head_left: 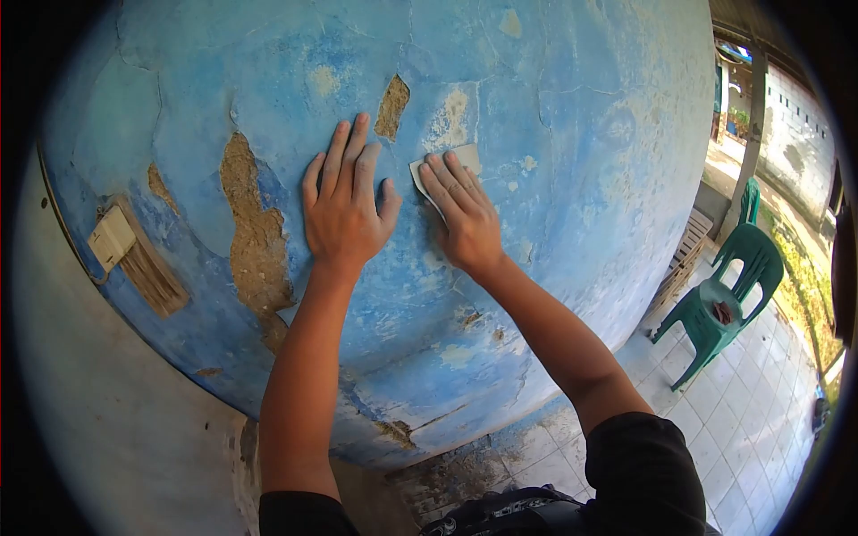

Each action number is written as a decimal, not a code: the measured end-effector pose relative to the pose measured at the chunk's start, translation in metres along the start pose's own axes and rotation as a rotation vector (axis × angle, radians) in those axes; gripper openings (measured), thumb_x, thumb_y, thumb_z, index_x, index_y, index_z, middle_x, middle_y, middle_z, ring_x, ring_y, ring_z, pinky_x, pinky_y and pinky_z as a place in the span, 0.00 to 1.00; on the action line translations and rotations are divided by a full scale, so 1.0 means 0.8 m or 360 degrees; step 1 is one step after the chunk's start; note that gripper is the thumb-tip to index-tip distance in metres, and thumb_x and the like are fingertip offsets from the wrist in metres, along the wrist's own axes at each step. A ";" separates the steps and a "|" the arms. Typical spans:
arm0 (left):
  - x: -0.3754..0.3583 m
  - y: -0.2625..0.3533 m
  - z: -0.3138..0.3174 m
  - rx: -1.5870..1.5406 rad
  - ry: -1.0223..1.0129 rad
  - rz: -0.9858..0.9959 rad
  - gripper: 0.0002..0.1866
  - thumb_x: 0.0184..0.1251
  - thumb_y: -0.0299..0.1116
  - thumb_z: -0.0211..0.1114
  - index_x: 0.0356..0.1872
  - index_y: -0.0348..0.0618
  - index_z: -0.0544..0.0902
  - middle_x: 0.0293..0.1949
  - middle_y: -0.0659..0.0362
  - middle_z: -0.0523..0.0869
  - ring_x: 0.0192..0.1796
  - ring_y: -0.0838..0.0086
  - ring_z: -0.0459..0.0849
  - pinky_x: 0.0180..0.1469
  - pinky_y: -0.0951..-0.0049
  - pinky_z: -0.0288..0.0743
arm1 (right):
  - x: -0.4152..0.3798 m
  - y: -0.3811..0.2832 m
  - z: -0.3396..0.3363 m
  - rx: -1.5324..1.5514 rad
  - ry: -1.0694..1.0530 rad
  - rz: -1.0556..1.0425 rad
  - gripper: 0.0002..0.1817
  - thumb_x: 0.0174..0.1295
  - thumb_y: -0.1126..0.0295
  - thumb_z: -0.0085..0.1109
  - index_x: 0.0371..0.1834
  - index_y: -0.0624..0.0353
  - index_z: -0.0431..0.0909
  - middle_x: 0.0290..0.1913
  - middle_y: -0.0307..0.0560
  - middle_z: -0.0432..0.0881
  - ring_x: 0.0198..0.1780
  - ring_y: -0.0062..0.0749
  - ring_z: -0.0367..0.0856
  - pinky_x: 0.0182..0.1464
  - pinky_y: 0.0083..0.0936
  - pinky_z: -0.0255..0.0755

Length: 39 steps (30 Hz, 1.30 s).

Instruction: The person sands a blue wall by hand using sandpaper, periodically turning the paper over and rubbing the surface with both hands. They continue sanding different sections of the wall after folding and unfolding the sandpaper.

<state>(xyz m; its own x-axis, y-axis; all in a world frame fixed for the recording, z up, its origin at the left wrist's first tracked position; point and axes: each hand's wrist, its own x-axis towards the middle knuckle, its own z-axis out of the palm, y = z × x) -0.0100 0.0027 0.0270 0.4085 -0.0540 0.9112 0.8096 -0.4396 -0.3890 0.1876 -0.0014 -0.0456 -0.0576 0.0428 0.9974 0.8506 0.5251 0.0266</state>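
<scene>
In the head view a blue painted wall (393, 268) with cracked, peeling paint fills the middle. My left hand (347, 201) lies flat on it, fingers spread, holding nothing. To its right my right hand (465, 210) presses a pale, thin sheet, apparently sandpaper (467, 156), against the wall under its fingers. The sheet's lower left edge lifts slightly off the surface. Just above the sheet is a whitish worn patch (450, 116). A bare brown hole in the plaster (392, 107) sits above and between the hands.
A long bare plaster gap (255, 232) runs down left of my left hand. Farther left, a light switch (112, 238) is mounted near a wooden block (154, 268). A green plastic chair (724, 299) holding a small dark object stands on the tiled floor (706, 402) at right.
</scene>
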 end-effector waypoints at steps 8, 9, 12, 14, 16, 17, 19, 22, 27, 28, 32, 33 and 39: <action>0.000 0.001 0.000 0.0007 0.0024 0.0010 0.22 0.74 0.37 0.68 0.67 0.47 0.81 0.83 0.55 0.77 0.86 0.63 0.72 0.82 0.54 0.60 | 0.067 -0.004 0.012 -0.0032 0.0261 0.0127 0.28 0.74 0.75 0.66 0.78 0.62 0.79 0.80 0.59 0.78 0.85 0.61 0.70 0.82 0.55 0.70; 0.000 0.000 0.000 0.0006 0.0025 0.0004 0.22 0.74 0.37 0.68 0.67 0.47 0.81 0.83 0.55 0.78 0.86 0.63 0.72 0.82 0.54 0.61 | 0.047 -0.013 0.012 0.0015 0.0223 0.0157 0.28 0.74 0.76 0.66 0.78 0.61 0.79 0.81 0.59 0.78 0.85 0.62 0.70 0.82 0.55 0.69; 0.000 0.001 0.001 0.0011 0.0030 0.0003 0.22 0.74 0.36 0.68 0.67 0.47 0.81 0.83 0.55 0.78 0.86 0.63 0.72 0.82 0.54 0.61 | -0.013 -0.008 -0.002 0.0011 -0.0014 0.0086 0.29 0.74 0.77 0.64 0.79 0.59 0.79 0.82 0.56 0.76 0.85 0.58 0.69 0.83 0.54 0.69; 0.000 0.002 0.002 0.0046 0.0040 -0.0002 0.22 0.74 0.36 0.68 0.67 0.47 0.81 0.83 0.56 0.78 0.86 0.63 0.72 0.82 0.54 0.61 | -0.007 0.009 -0.003 -0.0045 -0.0095 -0.0014 0.29 0.75 0.77 0.64 0.80 0.59 0.79 0.82 0.55 0.77 0.85 0.55 0.71 0.83 0.53 0.70; -0.001 0.002 0.002 0.0027 0.0031 -0.0015 0.22 0.74 0.36 0.67 0.67 0.47 0.81 0.83 0.56 0.78 0.86 0.63 0.72 0.82 0.54 0.61 | 0.041 0.010 -0.007 -0.0058 0.0016 0.0021 0.29 0.75 0.77 0.63 0.79 0.59 0.79 0.81 0.56 0.77 0.85 0.56 0.71 0.83 0.53 0.70; 0.000 0.001 0.001 0.0035 0.0028 -0.0017 0.22 0.74 0.36 0.67 0.67 0.47 0.81 0.83 0.56 0.78 0.86 0.63 0.72 0.82 0.54 0.61 | 0.067 0.010 -0.008 -0.0075 0.0124 0.0040 0.29 0.75 0.77 0.63 0.79 0.60 0.78 0.81 0.56 0.78 0.84 0.57 0.71 0.83 0.53 0.70; 0.000 0.003 -0.001 0.0016 0.0015 -0.0026 0.22 0.74 0.36 0.67 0.67 0.47 0.81 0.83 0.56 0.78 0.86 0.63 0.72 0.82 0.53 0.60 | 0.081 0.004 0.002 -0.0028 0.0215 0.0087 0.28 0.76 0.77 0.62 0.79 0.62 0.78 0.80 0.58 0.79 0.84 0.60 0.72 0.83 0.54 0.69; -0.001 0.000 0.003 0.0001 0.0051 -0.0013 0.22 0.74 0.36 0.67 0.66 0.47 0.81 0.83 0.56 0.77 0.86 0.63 0.72 0.81 0.54 0.61 | 0.039 -0.019 0.009 0.0047 0.0210 0.0182 0.29 0.76 0.79 0.60 0.80 0.60 0.78 0.81 0.56 0.78 0.85 0.57 0.70 0.83 0.55 0.68; -0.001 0.001 0.002 0.0018 0.0042 -0.0008 0.22 0.73 0.35 0.67 0.66 0.47 0.81 0.83 0.55 0.77 0.86 0.61 0.72 0.81 0.53 0.61 | 0.012 0.017 -0.003 -0.0081 -0.0024 0.0017 0.30 0.74 0.80 0.60 0.80 0.59 0.78 0.82 0.55 0.78 0.85 0.56 0.70 0.84 0.57 0.66; -0.002 0.001 0.001 0.0009 0.0042 -0.0006 0.22 0.73 0.35 0.67 0.66 0.47 0.81 0.83 0.55 0.77 0.86 0.61 0.72 0.81 0.53 0.61 | 0.035 0.020 -0.005 -0.0105 0.0075 0.0056 0.29 0.75 0.79 0.60 0.80 0.59 0.78 0.82 0.55 0.78 0.85 0.56 0.70 0.84 0.57 0.66; -0.003 0.001 0.002 0.0007 0.0037 -0.0009 0.22 0.73 0.35 0.68 0.66 0.46 0.81 0.83 0.54 0.78 0.86 0.60 0.72 0.81 0.52 0.61 | 0.071 0.010 0.004 -0.0096 0.0261 0.0199 0.27 0.79 0.75 0.61 0.81 0.59 0.77 0.82 0.56 0.76 0.85 0.58 0.69 0.84 0.57 0.65; -0.003 0.001 0.001 0.0002 0.0038 -0.0006 0.22 0.73 0.35 0.68 0.66 0.46 0.81 0.83 0.54 0.78 0.86 0.60 0.72 0.81 0.52 0.61 | 0.064 0.005 0.006 -0.0087 0.0287 0.0236 0.27 0.80 0.74 0.61 0.81 0.60 0.77 0.82 0.56 0.76 0.85 0.58 0.69 0.84 0.57 0.65; -0.003 0.002 0.003 0.0020 0.0053 -0.0011 0.22 0.73 0.35 0.68 0.66 0.46 0.81 0.83 0.54 0.78 0.86 0.59 0.72 0.81 0.52 0.60 | 0.019 0.031 -0.009 -0.0041 -0.0027 0.0008 0.33 0.72 0.80 0.62 0.82 0.57 0.76 0.83 0.53 0.76 0.86 0.54 0.69 0.85 0.54 0.66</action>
<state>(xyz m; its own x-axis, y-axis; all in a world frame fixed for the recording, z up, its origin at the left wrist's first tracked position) -0.0088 0.0045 0.0240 0.3887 -0.0806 0.9178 0.8177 -0.4289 -0.3840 0.2116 0.0060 -0.0296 -0.0623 0.0600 0.9963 0.8640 0.5029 0.0237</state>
